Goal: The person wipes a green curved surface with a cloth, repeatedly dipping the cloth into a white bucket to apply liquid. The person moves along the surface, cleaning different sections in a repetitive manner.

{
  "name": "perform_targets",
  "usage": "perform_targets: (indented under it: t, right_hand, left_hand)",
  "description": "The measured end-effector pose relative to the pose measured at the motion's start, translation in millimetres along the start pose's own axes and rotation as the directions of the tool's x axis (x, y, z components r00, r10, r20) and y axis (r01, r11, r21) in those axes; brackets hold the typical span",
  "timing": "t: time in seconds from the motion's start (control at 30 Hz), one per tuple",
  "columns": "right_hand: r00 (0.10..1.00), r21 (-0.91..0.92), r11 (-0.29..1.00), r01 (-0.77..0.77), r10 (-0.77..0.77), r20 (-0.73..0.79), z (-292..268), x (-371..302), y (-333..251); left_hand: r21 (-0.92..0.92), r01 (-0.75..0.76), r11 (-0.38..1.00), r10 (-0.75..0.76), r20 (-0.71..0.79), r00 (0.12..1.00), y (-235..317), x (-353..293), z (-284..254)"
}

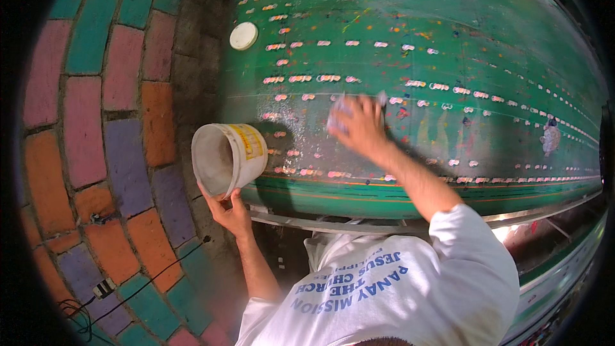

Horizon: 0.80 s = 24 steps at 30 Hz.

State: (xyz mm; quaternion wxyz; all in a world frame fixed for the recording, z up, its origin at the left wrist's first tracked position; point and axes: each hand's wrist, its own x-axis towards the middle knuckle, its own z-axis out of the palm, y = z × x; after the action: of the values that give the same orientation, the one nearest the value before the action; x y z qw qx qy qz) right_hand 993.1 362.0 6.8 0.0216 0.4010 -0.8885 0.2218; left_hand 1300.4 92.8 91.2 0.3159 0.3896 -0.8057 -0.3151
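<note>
My left hand (pixel 230 216) grips the lower rim of a white plastic bucket (pixel 255 170) with a yellow label. The bucket is tilted at the near left corner of a long green printing table (pixel 384 0), its mouth turned toward the left; I cannot tell what is inside. My right hand (pixel 365 127) presses a pale, crumpled cloth (pixel 337 115) onto the table, fingers over it and slightly blurred. Around and left of the cloth the surface looks wet and shiny. Rows of small pink and white printed marks (pixel 328 78) run along the table, some partly under the hand.
A round white lid (pixel 243 36) lies at the table's far left edge. Another crumpled cloth (pixel 549 138) rests at the right. A metal rail (pixel 307 220) runs along the near edge. Left stands a painted block wall (pixel 86 122), with a black cable (pixel 154 275) before it.
</note>
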Motion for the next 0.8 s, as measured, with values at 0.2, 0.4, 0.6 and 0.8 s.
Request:
perform_targets:
  t: [0.2,0.4,0.6,0.8]
  right_hand:
    - [0.999,0.110,0.994,-0.007,0.001,0.050,-6,6,62]
    - [0.916,-0.083,0.924,-0.372,0.352,-0.194,-27,189,228]
    - [0.897,-0.086,0.909,-0.407,0.380,-0.226,-26,193,264]
    - [0.986,0.017,0.992,-0.127,0.128,-0.103,-47,34,161]
  left_hand:
    - [-0.032,-0.030,0.999,0.026,-0.110,0.994,18,-5,22]
    - [0.050,0.052,0.997,-0.047,-0.098,0.994,42,-9,26]
    - [-0.001,0.067,0.998,-0.067,-0.126,0.990,48,-23,30]
    - [-0.025,0.089,0.996,-0.091,-0.158,0.983,43,-12,35]
